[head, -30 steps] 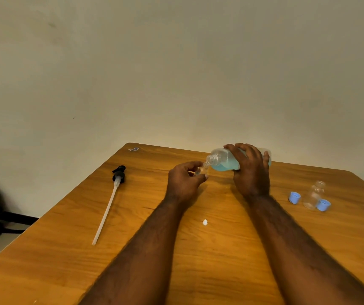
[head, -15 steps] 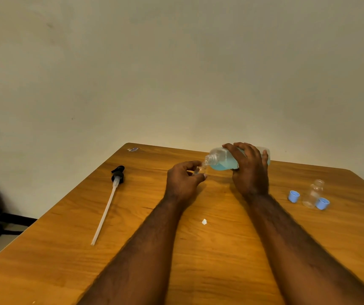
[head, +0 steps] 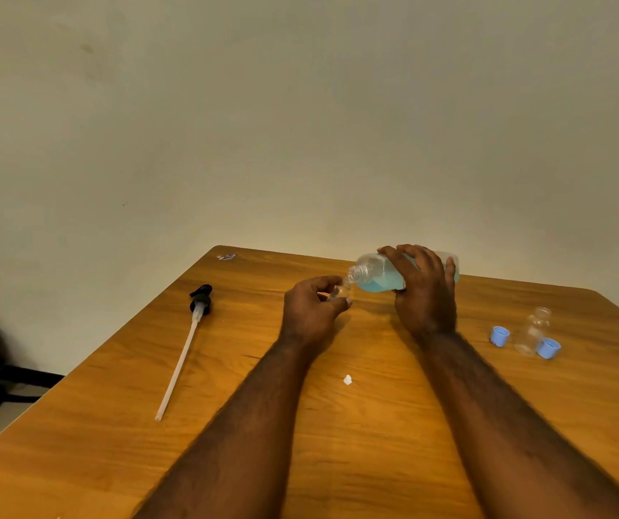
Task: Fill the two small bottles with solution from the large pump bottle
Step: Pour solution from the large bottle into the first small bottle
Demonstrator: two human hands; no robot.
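Head view: right hand (head: 426, 294) wraps the tipped big bottle (head: 379, 273) above the table (head: 225, 425), left hand (head: 310, 312) pinches a small bottle (head: 341, 292) under its mouth; light, slick plastic, I'd judge, so grip the body

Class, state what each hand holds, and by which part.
The right hand grips the large bottle round its body. The left hand pinches a small bottle by its body, below the neck.
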